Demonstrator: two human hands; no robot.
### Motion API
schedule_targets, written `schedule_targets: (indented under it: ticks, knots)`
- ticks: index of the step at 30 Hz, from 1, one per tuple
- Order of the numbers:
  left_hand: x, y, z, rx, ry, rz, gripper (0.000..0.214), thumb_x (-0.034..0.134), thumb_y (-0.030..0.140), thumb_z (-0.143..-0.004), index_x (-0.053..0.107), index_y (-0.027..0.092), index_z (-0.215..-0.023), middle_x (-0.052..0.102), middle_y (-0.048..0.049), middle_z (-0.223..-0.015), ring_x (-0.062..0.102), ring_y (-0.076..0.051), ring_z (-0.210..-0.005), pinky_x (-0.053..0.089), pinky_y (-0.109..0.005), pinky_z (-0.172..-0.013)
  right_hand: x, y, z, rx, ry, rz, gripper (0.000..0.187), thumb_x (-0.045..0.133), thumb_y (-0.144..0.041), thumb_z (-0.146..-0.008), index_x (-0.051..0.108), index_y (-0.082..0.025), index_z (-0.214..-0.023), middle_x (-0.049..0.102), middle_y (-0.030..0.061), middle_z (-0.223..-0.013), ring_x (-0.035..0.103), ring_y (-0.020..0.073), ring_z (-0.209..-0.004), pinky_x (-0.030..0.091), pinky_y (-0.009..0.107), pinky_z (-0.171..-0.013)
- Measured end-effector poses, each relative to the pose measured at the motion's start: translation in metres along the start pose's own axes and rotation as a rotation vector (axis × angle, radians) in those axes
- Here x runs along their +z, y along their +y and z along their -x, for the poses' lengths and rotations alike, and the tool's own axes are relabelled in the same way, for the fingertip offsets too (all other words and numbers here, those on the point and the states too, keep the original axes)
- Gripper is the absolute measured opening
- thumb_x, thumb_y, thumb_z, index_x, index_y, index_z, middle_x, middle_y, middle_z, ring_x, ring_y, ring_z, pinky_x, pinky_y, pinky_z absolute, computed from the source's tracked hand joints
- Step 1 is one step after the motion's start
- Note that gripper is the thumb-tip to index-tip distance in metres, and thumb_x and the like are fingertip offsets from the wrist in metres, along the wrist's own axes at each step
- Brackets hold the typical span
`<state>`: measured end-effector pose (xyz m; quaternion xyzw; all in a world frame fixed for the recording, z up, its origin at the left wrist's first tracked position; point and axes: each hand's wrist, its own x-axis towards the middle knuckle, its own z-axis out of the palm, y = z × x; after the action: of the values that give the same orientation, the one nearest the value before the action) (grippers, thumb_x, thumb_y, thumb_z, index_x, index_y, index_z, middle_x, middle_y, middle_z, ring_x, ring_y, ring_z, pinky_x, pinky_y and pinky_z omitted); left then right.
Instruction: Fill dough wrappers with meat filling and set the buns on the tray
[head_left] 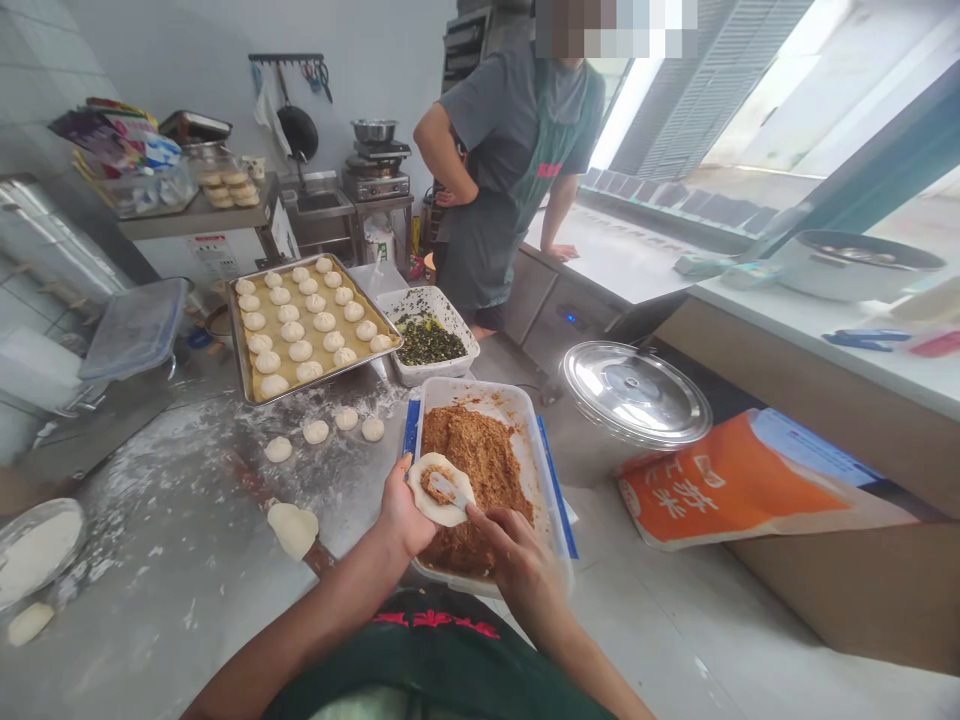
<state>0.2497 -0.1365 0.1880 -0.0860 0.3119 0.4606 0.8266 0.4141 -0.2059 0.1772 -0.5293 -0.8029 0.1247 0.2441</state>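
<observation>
A round dough wrapper (455,470) lies on the fingers and palm of my left hand (403,512), which cups it over the near left side of a plastic tub (534,450). Brown minced filling (471,437) takes up much of that tub. In my right hand (523,562) is a small filling spatula (448,491), its blade against a dab of filling in the wrapper's middle. Another flat wrapper (294,530) rests left of my forearm, by a brown rolling pin (251,483). Several dough pieces (316,432) sit beyond it.
A tray (315,345) of pleated buns and a tub of chopped green filling (431,342) stand beyond. On the left is a flour bowl (41,550). A lidded pot (637,390) and an orange bag (697,490) are at right. Another person (495,190) stands behind.
</observation>
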Motion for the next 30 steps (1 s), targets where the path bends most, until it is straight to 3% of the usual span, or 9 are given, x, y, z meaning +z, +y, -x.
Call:
schedule_targets:
  ticks: [5, 8, 11, 14, 17, 19, 24, 30]
  knots:
    - [-0.007, 0.005, 0.001, 0.014, 0.060, 0.008, 0.041, 0.042, 0.044, -0.076, 0.061, 0.010, -0.087, 0.065, -0.0140, -0.084, 0.060, -0.028, -0.085, 0.042, -0.045, -0.081, -0.028, 0.002, 0.001, -0.016, -0.110, 0.055, 0.046, 0.036, -0.008, -0.077, 0.056, -0.026, -0.114, 0.058, 0.0062, -0.093, 0.055, 0.0163, -0.081, 0.045, 0.028, -0.071]
    - [-0.010, 0.006, 0.000, 0.062, 0.053, 0.014, 0.040, 0.042, 0.043, -0.076, 0.061, 0.011, -0.090, 0.066, -0.0127, -0.085, 0.060, -0.027, -0.086, 0.041, -0.046, -0.083, -0.040, 0.001, -0.004, 0.034, -0.111, 0.015, 0.043, 0.036, -0.010, -0.079, 0.056, -0.026, -0.113, 0.059, 0.0064, -0.095, 0.056, 0.0168, -0.084, 0.045, 0.028, -0.072]
    - [-0.011, 0.011, 0.001, 0.058, 0.028, 0.002, 0.039, 0.044, 0.043, -0.076, 0.061, 0.010, -0.091, 0.066, -0.0123, -0.085, 0.060, -0.027, -0.086, 0.041, -0.046, -0.083, -0.036, 0.003, -0.008, 0.107, -0.129, -0.099, 0.040, 0.034, -0.013, -0.080, 0.056, -0.023, -0.113, 0.061, 0.0059, -0.092, 0.057, 0.0171, -0.083, 0.044, 0.027, -0.070]
    - [-0.016, 0.024, 0.002, 0.151, 0.080, -0.007, 0.038, 0.045, 0.042, -0.076, 0.061, 0.011, -0.091, 0.066, -0.0118, -0.086, 0.061, -0.027, -0.085, 0.043, -0.045, -0.082, -0.024, 0.014, -0.006, 0.322, -0.171, -0.203, 0.035, 0.033, -0.019, -0.081, 0.057, -0.018, -0.106, 0.064, 0.0031, -0.075, 0.059, 0.0155, -0.068, 0.044, 0.025, -0.062]
    - [-0.028, 0.039, 0.003, 0.247, 0.153, -0.006, 0.038, 0.045, 0.040, -0.077, 0.060, 0.011, -0.094, 0.066, -0.0116, -0.087, 0.061, -0.026, -0.085, 0.043, -0.045, -0.082, -0.014, 0.032, -0.001, 0.546, -0.226, -0.123, 0.032, 0.033, -0.019, -0.079, 0.057, -0.016, -0.101, 0.065, 0.0026, -0.067, 0.060, 0.0160, -0.063, 0.042, 0.024, -0.060]
    - [-0.036, 0.045, 0.004, 0.242, 0.163, 0.003, 0.038, 0.045, 0.040, -0.077, 0.060, 0.011, -0.097, 0.066, -0.0121, -0.089, 0.061, -0.027, -0.087, 0.043, -0.047, -0.083, -0.009, 0.043, -0.001, 0.596, -0.258, -0.020, 0.033, 0.034, -0.018, -0.078, 0.057, -0.016, -0.101, 0.065, 0.0040, -0.068, 0.060, 0.0170, -0.066, 0.040, 0.025, -0.060]
    - [-0.048, 0.038, 0.002, 0.157, 0.143, 0.008, 0.040, 0.045, 0.041, -0.076, 0.059, 0.010, -0.097, 0.066, -0.0144, -0.091, 0.060, -0.029, -0.089, 0.043, -0.048, -0.083, 0.008, 0.050, -0.021, 0.461, -0.264, 0.109, 0.035, 0.036, -0.015, -0.078, 0.056, -0.021, -0.106, 0.065, 0.0037, -0.076, 0.059, 0.0153, -0.071, 0.037, 0.022, -0.061]
    - [-0.058, 0.038, 0.002, 0.149, 0.134, 0.011, 0.040, 0.044, 0.041, -0.077, 0.058, 0.010, -0.097, 0.066, -0.0137, -0.090, 0.061, -0.028, -0.090, 0.045, -0.046, -0.081, 0.016, 0.043, -0.039, 0.234, -0.462, 0.206, 0.033, 0.040, -0.007, -0.073, 0.060, -0.021, -0.096, 0.065, 0.0040, -0.080, 0.058, 0.0140, -0.074, 0.033, 0.021, -0.061]
